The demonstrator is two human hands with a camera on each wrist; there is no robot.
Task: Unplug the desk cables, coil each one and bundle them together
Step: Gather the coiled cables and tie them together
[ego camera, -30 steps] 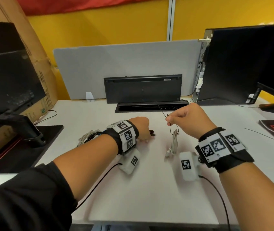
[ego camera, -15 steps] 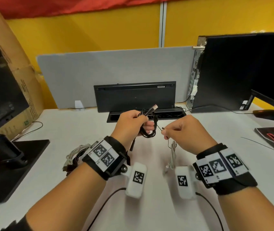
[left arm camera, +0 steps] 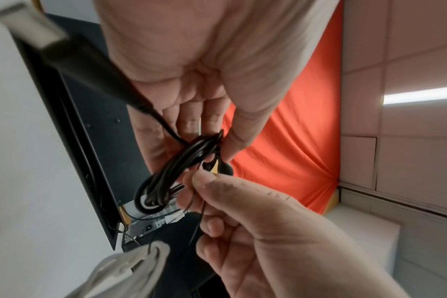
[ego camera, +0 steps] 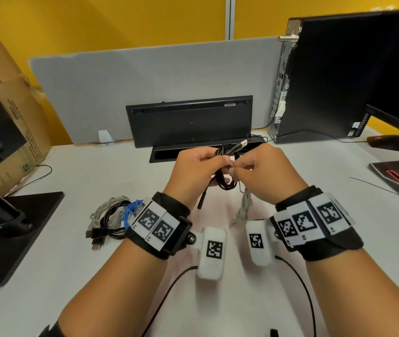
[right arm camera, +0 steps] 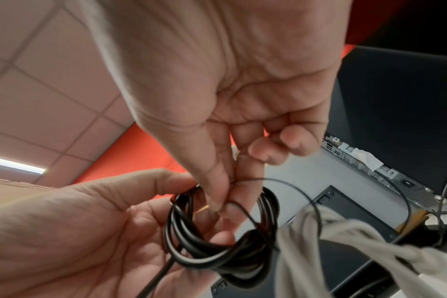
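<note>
My left hand (ego camera: 214, 164) grips a coiled black USB cable (ego camera: 225, 184) above the desk; its metal plug (ego camera: 243, 143) sticks up behind the fingers. My right hand (ego camera: 238, 167) pinches a thin black wire (right arm camera: 293, 186) between thumb and forefinger, right against the black coil (right arm camera: 217, 242). A coiled grey cable (ego camera: 243, 207) hangs from that wire below my right hand, its lower end on the desk. In the left wrist view the black coil (left arm camera: 171, 177) lies across my left fingers, with the right fingertips (left arm camera: 204, 181) touching it. A bundle of coiled cables (ego camera: 111, 220) lies on the desk left of my left wrist.
A black keyboard (ego camera: 188, 120) stands on edge against the grey partition (ego camera: 120, 88), behind an open cable slot (ego camera: 167, 152). A PC tower (ego camera: 327, 76) and a mouse (ego camera: 390, 142) stand at the right. Monitor bases (ego camera: 11, 229) and a cardboard box (ego camera: 6, 98) fill the left.
My left hand has lifted the black coil off the desk and raised it. Both hands came together, so my right hand with the thin wire now touches the coil.
</note>
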